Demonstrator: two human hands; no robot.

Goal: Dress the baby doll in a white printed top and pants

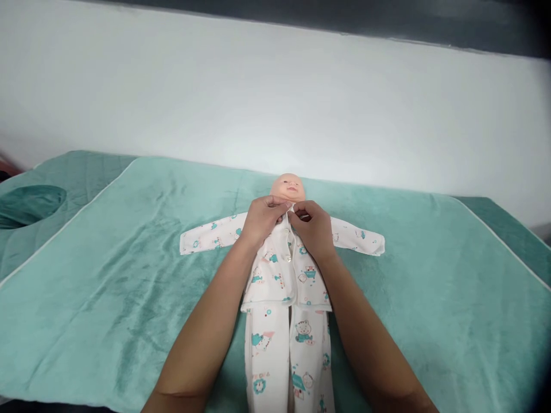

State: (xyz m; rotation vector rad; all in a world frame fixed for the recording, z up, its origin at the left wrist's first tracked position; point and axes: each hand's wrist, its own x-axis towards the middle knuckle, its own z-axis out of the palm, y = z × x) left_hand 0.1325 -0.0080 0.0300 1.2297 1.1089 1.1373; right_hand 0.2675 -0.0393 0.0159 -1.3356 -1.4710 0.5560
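Observation:
A baby doll [289,186] lies on its back, dressed in a white printed baby jacket [269,275] and matching trousers [269,367]. The jacket's sleeves stretch out to both sides. At the collar, just under the doll's chin, my left hand [262,218] pinches one front edge of the jacket. Close beside it, my right hand [313,225] pinches the other edge with bent fingers. A button shows on the front strip below my hands. My fingers hide the top fastening.
A green plush cover [129,275] with wrinkles spreads under the doll. A face hole [32,206] is at the far left. Behind the bed stands a white wall [258,97] with a dark band along its top.

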